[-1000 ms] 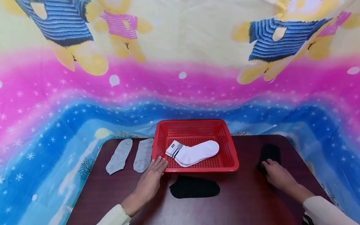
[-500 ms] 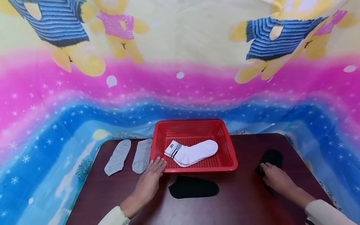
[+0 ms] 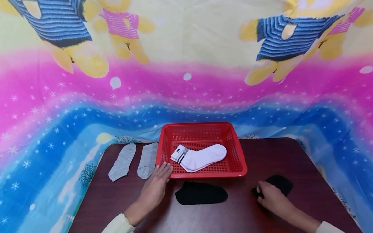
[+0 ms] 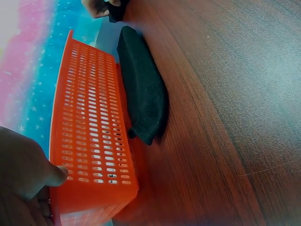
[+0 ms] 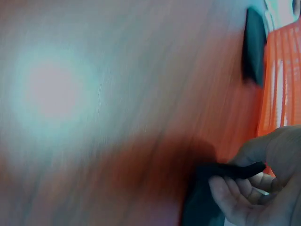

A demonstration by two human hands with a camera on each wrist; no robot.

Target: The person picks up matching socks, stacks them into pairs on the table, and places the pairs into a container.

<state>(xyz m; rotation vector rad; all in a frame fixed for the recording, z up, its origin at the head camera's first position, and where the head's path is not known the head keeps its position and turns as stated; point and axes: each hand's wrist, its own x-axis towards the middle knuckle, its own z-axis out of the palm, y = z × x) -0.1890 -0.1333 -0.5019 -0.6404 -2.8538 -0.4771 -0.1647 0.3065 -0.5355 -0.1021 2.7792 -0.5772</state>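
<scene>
My right hand pinches a black sock at one end, right of the basket. In the right wrist view the sock's edge passes between thumb and fingers, and the rest hangs down. My left hand holds the near-left corner of a red plastic basket; in the left wrist view its thumb lies against the outer wall. Inside the basket lies a pair of white socks with black stripes at the cuffs. A second black sock lies flat in front of the basket.
Two grey socks, one farther left and one beside the basket, lie on the dark wooden table. A patterned cloth hangs behind the table's back edge.
My right hand has drawn the black sock toward me and slightly left, away from the table's back right. The left hand stays on the basket corner, and the other socks keep their places.
</scene>
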